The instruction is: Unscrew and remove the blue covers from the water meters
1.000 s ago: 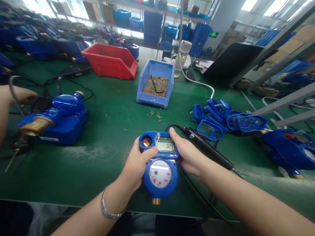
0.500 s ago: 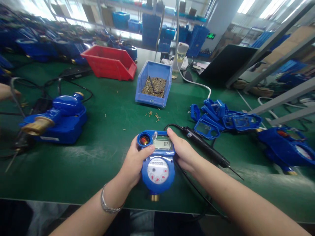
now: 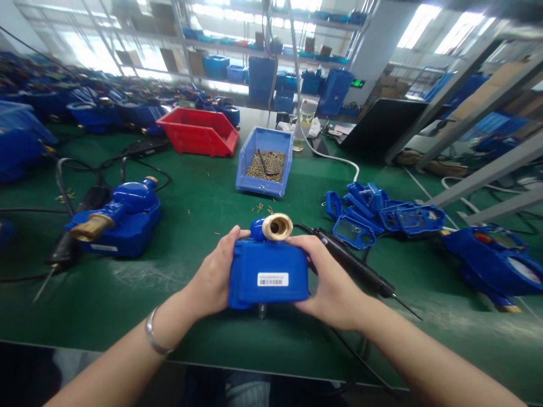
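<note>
A blue water meter (image 3: 250,271) is held up over the green table between both hands. Its brass pipe end (image 3: 278,226) faces me at the top, and a white barcode label (image 3: 272,279) shows on the near side. The dial and display are turned out of sight. My left hand (image 3: 216,274) is closed round the left side, and my right hand (image 3: 333,277) grips the right side with thumb and fingers. Just right of my right hand lies a black electric screwdriver (image 3: 356,263). Loose brass screws (image 3: 263,207) lie beyond the meter.
A blue bin (image 3: 265,164) of screws and a red bin (image 3: 199,133) stand at the back. Blue plastic frames (image 3: 365,212) are piled to the right, near another meter (image 3: 492,263). At left are a face-down meter (image 3: 123,220) and a second screwdriver (image 3: 59,249).
Both hands have tipped the water meter over, from dial and display facing up to its labelled side and brass pipe end facing me. The view has tilted up slightly.
</note>
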